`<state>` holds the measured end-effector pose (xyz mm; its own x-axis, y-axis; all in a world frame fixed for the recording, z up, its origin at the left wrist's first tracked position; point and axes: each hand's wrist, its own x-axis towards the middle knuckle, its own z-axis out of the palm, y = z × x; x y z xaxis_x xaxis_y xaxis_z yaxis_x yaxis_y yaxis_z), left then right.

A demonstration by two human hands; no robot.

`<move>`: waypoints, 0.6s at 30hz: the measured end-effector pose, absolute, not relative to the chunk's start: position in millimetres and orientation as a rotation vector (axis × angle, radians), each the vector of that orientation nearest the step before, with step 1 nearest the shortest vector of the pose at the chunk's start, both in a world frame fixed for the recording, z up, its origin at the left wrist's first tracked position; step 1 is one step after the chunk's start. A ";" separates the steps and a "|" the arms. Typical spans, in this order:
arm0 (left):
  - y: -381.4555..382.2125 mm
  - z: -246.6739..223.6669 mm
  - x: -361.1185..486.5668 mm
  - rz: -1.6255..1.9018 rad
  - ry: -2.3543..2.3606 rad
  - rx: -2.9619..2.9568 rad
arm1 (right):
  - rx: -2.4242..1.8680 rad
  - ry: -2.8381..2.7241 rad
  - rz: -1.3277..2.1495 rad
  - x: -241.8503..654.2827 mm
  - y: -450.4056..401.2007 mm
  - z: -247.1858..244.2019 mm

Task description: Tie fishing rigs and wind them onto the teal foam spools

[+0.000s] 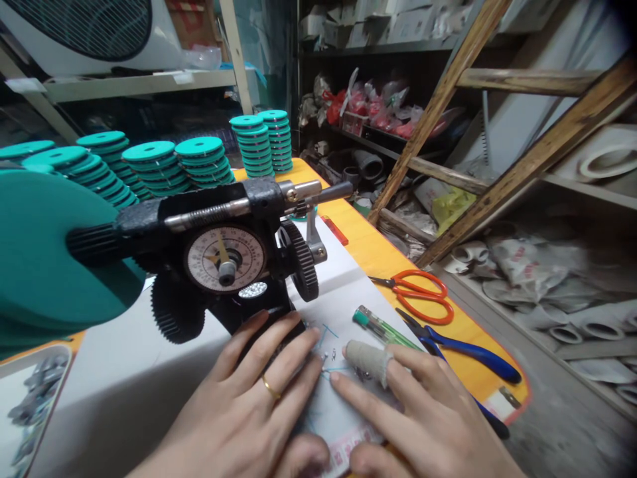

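1. Left hand (253, 398) and right hand (403, 411) lie open, fingertips on a paper sheet (343, 312), gripping nothing visible.
2. Between them lie tiny metal pins (333, 355) and thin blue wire (326, 330).
3. Both seem light and easily dropped; best pinched between fingertips.

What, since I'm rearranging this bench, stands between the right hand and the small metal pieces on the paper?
Nothing visible does: the right hand rests on the white paper, with its cloth-wrapped finger right beside the small metal pieces.
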<state>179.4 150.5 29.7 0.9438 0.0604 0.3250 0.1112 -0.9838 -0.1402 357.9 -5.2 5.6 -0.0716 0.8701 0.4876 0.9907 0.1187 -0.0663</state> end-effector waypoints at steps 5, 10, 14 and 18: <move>151.0 25.5 172.8 -0.600 -0.161 -3.025 | -1.839 -1.953 -0.425 363.2 -4.4 9.8; 148.7 22.7 170.3 -0.587 -0.175 -3.017 | -1.828 -1.934 -0.396 361.5 4.2 10.3; 149.0 27.8 175.2 -0.495 -0.115 -2.948 | -1.790 -1.883 -0.357 358.1 8.0 3.0; 150.0 31.6 184.1 -0.409 -0.032 -2.852 | -1.829 -1.780 -0.307 359.5 5.7 0.9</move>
<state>184.1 150.0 31.6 0.9602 -0.0151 0.2789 0.0578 -0.9662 -0.2513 359.5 5.7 0.9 0.0911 0.8425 0.5309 0.9717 0.0415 -0.2325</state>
